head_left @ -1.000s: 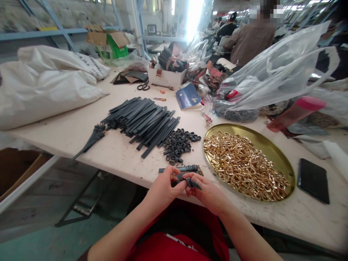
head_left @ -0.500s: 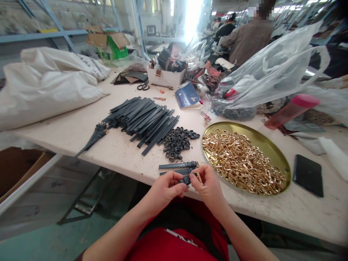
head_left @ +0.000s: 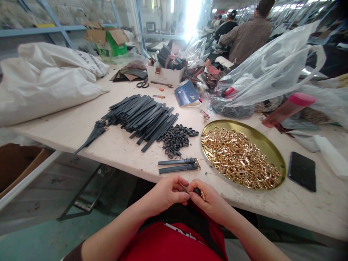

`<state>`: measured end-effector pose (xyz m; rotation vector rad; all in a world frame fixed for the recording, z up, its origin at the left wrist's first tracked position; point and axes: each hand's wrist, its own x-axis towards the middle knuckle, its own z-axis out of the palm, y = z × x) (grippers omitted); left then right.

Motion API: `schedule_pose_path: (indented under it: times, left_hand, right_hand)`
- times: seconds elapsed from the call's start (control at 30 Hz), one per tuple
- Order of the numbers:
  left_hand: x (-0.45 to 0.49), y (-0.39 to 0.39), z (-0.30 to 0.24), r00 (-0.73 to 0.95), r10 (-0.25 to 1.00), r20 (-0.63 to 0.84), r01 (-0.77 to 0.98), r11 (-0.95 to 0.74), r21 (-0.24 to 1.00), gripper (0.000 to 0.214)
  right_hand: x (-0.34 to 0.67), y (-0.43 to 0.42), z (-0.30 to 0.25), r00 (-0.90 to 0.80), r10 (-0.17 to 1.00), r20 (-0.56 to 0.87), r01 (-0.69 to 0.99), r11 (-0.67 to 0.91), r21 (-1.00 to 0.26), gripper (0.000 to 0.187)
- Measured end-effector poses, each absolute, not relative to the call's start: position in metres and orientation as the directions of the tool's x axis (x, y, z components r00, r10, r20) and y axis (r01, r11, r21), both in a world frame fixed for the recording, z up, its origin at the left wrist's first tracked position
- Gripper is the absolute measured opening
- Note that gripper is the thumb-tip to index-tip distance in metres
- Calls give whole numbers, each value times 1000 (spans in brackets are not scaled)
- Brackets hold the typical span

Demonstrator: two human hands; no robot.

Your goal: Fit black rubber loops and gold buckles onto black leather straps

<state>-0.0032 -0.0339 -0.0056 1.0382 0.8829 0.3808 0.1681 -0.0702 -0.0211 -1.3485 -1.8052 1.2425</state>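
My right hand (head_left: pixel 208 198) is closed on a dark strap (head_left: pixel 197 190) with a gold buckle (head_left: pixel 202 195) poking out between the fingers. Fingertips of my left hand (head_left: pixel 172 192) are pinched against the same strap; most of it is hidden by the fingers. Just beyond my hands, two finished-looking buckle straps (head_left: pixel 176 168) lie side by side, buckles to the right. Farther back is a heap of small dark strap loops (head_left: pixel 178 139), with a pile of flat dark strips (head_left: pixel 141 117) behind it.
A round gold tray (head_left: pixel 268 152) heaped with gold buckles (head_left: pixel 239 156) stands at right, beside a black phone (head_left: pixel 302 171). Bundled straps (head_left: pixel 94 135) lie left, near a white sack (head_left: pixel 54 87). Scissors (head_left: pixel 143 84), a blue booklet (head_left: pixel 187 94) and a pink-capped bottle (head_left: pixel 288 108) sit farther back.
My hands have drawn slightly down, toward my body and off the table edge, with the strap. The two lying straps now show in full. The view has shifted a little.
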Motion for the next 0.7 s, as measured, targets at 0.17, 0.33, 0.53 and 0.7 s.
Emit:
schedule_pose_path:
  times: [0.17,0.33,0.53,0.7]
  left_hand:
    - [-8,-32,-2,647,647,-403,79,469,880,26]
    - [-8,-37,-10,635,615,-466,171,477,862,25]
    - [-6,-39,-2,682,561,-469,88,574,814,30]
    - [-10,-35,4,683,544,-487,114,579,807,31]
  right_hand:
    - [167,-68,-24,-299,948,-114,404,17,-915,7]
    - [169,-71,-22,-402,900,-169,454,35,-890,8]
    - [174,-78,-23,-380,910,-167,399,-2,-917,6]
    - [172,-76,-24,-375,916,-145,382,10,-924,6]
